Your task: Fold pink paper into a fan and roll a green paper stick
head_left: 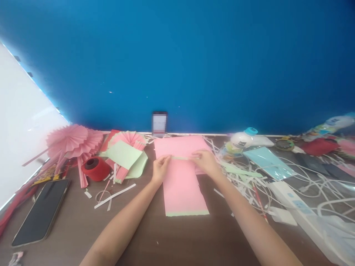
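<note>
A long pink paper sheet (181, 188) with a green strip along its near edge lies on the dark table. Behind it is more pink paper (180, 144). A thin green strip (180, 158) runs across the pink paper between my two hands. My left hand (161, 168) pinches the strip's left end, fingers pressed together. At the strip's right end, my right hand (205, 161) has its thumb and fingers closed on it.
Pink paper fans (74, 138), a red roll (95, 168), green paper (123, 153) and a phone (41, 212) lie left. Right are a white bottle (242, 140), a blue packet (270, 162), paper scraps, cables and a power strip (299, 210). A small framed screen (159, 123) stands behind.
</note>
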